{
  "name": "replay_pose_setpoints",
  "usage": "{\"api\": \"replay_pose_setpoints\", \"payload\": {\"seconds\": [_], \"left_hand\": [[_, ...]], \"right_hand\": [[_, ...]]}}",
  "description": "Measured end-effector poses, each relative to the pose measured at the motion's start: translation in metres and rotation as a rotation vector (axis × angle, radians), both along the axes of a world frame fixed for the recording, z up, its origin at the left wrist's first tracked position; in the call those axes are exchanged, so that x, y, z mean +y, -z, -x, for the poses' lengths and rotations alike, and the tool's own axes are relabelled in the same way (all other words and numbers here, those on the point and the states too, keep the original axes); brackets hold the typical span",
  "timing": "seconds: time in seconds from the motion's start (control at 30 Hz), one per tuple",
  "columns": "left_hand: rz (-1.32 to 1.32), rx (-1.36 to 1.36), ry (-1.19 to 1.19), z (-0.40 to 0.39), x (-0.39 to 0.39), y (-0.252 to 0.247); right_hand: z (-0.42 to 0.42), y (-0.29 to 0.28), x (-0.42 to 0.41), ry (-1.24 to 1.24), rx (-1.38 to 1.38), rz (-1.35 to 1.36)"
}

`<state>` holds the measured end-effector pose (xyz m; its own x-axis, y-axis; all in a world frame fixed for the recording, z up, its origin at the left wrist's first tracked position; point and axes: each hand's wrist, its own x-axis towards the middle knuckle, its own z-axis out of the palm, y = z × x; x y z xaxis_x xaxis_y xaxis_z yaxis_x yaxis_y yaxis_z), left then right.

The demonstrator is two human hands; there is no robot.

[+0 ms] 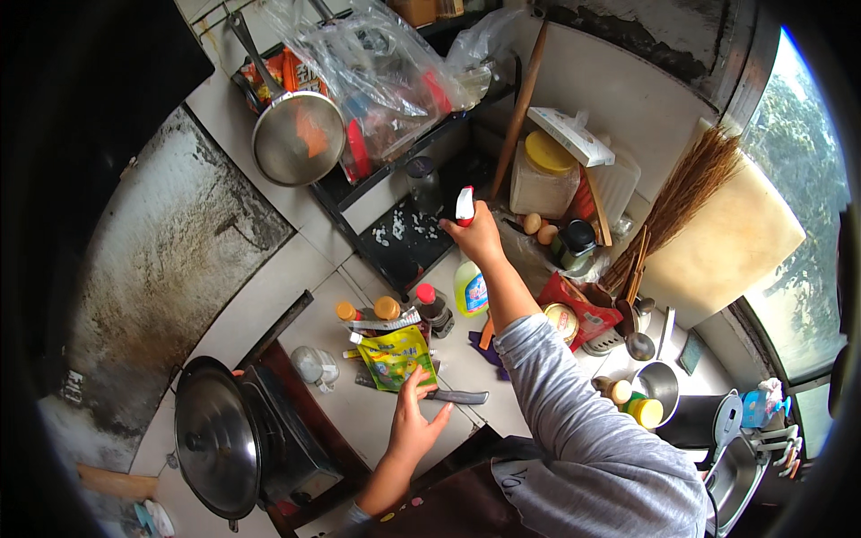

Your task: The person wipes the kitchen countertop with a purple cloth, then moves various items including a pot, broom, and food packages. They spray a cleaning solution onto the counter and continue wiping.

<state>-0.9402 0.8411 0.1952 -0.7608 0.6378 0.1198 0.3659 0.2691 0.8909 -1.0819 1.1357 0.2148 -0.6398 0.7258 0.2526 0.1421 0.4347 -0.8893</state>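
Observation:
My right hand (476,232) is wrapped around the neck of a spray bottle (469,289) of yellow-green liquid, its red-and-white trigger head (465,205) showing above the fingers. The bottle's lower part shows behind my forearm. Beyond it is a black shelf (430,249) with white bits scattered on it and a dark-lidded jar (423,181). My left hand (416,424) holds nothing, fingers apart, over the white counter. Near its fingertips are a yellow pouch (397,356) and a knife with a grey handle (461,397); I cannot tell whether they touch.
A lidded wok (218,444) sits on the stove at left. Sauce bottles (436,309) and a glass jar (315,366) stand on the counter. A frying pan (299,138) hangs above. Eggs (538,226), a twig brush (693,181) and a saucepan (656,390) are at right.

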Motion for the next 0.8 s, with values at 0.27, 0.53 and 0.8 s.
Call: {"api": "replay_pose_setpoints", "payload": {"seconds": [0.27,0.53,0.8], "left_hand": [[-0.030,-0.062,-0.004,-0.005,-0.006,0.004],[-0.001,-0.068,-0.017,-0.010,-0.018,0.010],[-0.009,-0.039,-0.023,-0.015,-0.020,0.010]], "right_hand": [[0.010,0.015,0.019,-0.053,-0.084,0.009],[-0.009,0.020,0.001,-0.023,-0.131,-0.091],[-0.017,0.047,-0.006,-0.028,-0.206,-0.045]]}}
